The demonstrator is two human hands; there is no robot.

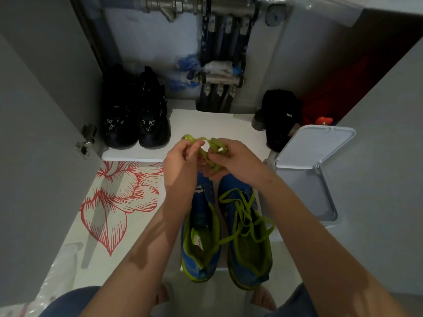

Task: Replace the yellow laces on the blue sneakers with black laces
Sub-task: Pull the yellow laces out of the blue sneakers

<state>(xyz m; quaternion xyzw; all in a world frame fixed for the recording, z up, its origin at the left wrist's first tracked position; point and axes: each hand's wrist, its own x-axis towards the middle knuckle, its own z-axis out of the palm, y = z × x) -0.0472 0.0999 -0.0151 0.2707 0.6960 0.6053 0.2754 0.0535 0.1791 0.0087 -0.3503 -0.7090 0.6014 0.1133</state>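
Yellow lace (218, 145): bunched between my left hand (180, 165) and right hand (235, 161), both grips pinching it to gather loops | blue sneakers (201, 207) below, one still laced.

Light is dim, cool and even. The white flat shelf board (206, 124) is brightest. The 2 black high-top fabric shoes (135, 110) sink into shadow, almost without detail. The yellow-green flat fabric laces (216, 145) show vivid colour. Soft grey shadows lie on the red-and-white floral mat (98, 216). Wide-angle distortion bends the grey flat cabinet door (34, 110) at the left edge.
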